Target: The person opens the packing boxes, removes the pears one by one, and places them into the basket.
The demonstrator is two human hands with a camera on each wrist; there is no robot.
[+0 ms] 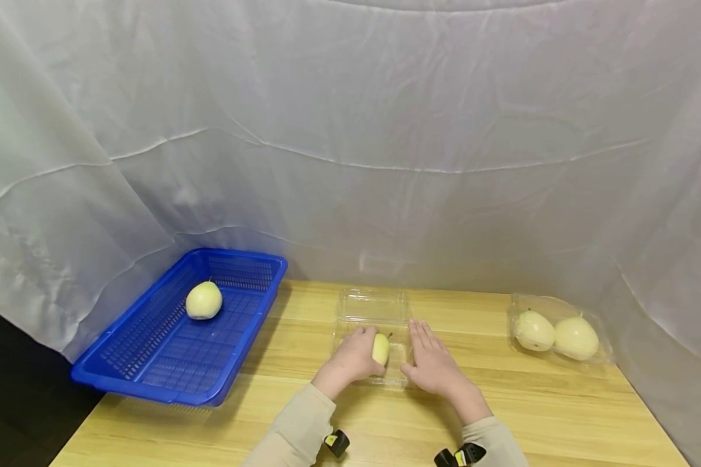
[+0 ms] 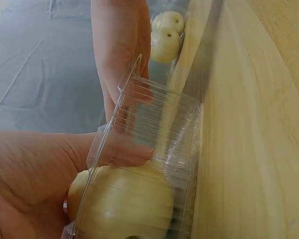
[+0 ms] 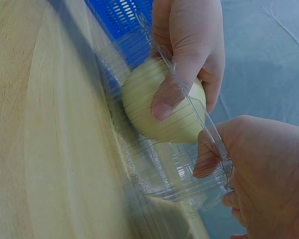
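A clear plastic clamshell box (image 1: 398, 355) lies on the table with its lid (image 1: 374, 305) folded back toward the curtain. My left hand (image 1: 353, 355) grips a pale yellow pear (image 1: 381, 349) inside the left part of the box, thumb toward the near wall. In the right wrist view that thumb lies across the pear (image 3: 139, 109). My right hand (image 1: 435, 366) pinches the right wall of the box, thumb inside and fingers outside. Seen from the left wrist, the pear (image 2: 124, 204) sits low behind the clear wall.
At the left, a blue plastic basket (image 1: 242, 347) holds one pear (image 1: 204, 300). A second clear box (image 1: 602, 353) at the right has two pears (image 1: 576, 338) in it. A grey curtain (image 1: 385, 194) borders the wooden table (image 1: 561, 415) at the back and sides.
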